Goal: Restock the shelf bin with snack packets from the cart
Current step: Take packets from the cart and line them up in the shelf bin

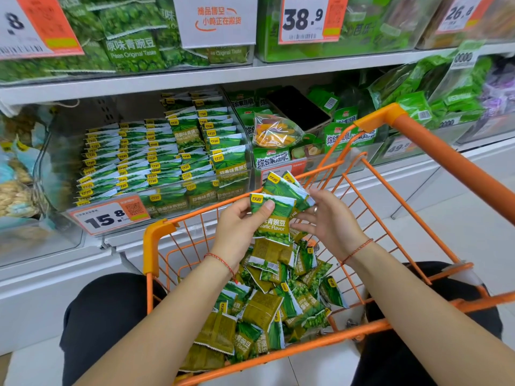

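We count two green garlic-pea foil packets (271, 218) pinched in our left hand (239, 232); right hand (328, 221), fingers relaxed, touches them above the orange wire cart (434, 151).

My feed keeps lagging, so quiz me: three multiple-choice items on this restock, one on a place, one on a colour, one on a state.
1. Where are the loose snack packets?
A. in the cart
B. on the floor
C. on the top shelf

2. What colour is the cart frame?
A. blue
B. orange
C. grey

3. What is the left hand doing?
A. hanging idle
B. pushing the cart
C. holding packets

Key: 1 A, they are heaped in its basket; 2 B, bars and handle are orange; 3 C, its thumb pinches a garlic-flavour packet.
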A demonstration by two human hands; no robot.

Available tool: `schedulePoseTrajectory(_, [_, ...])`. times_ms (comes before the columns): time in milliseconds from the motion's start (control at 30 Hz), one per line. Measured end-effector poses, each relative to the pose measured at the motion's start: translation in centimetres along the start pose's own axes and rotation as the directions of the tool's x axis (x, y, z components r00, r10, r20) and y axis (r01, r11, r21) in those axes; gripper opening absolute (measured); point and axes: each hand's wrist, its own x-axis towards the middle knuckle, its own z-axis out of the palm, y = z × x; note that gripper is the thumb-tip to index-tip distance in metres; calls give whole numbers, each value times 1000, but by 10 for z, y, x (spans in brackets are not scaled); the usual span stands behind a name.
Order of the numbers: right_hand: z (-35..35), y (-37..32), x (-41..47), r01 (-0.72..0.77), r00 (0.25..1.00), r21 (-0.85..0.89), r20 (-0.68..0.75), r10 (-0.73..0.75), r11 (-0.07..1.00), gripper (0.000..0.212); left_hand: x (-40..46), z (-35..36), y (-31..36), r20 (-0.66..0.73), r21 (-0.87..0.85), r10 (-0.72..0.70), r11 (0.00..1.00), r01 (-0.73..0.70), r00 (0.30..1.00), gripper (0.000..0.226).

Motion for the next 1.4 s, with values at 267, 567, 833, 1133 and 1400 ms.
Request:
schedulePoseTrajectory(267, [-3, 5, 2, 13, 999, -205, -27, -19, 979, 16, 1, -4, 3, 35, 214, 82, 973, -88, 996, 13])
schedulePoseTrajectory(567, [2, 7, -2, 125, 992, -512, 51, -116, 850, 19, -1, -4, 10, 68, 193, 68, 978, -80, 995, 8])
schedulePoseTrajectory(833, [4, 9, -4, -8, 994, -296, 98, 38, 955, 25, -8, 0, 10, 95, 331, 67, 939, -95, 993, 35])
schedulePoseTrajectory(1133, [11, 8, -16, -12, 955, -349, 273, 114, 937, 26, -12, 0, 4, -53, 573, 136, 816, -81, 989, 56])
schedulePoseTrajectory(1400, [21, 4, -3, 74, 968, -320, 252, 10, 944, 35, -6, -7, 31, 55, 475, 48, 877, -68, 997, 49])
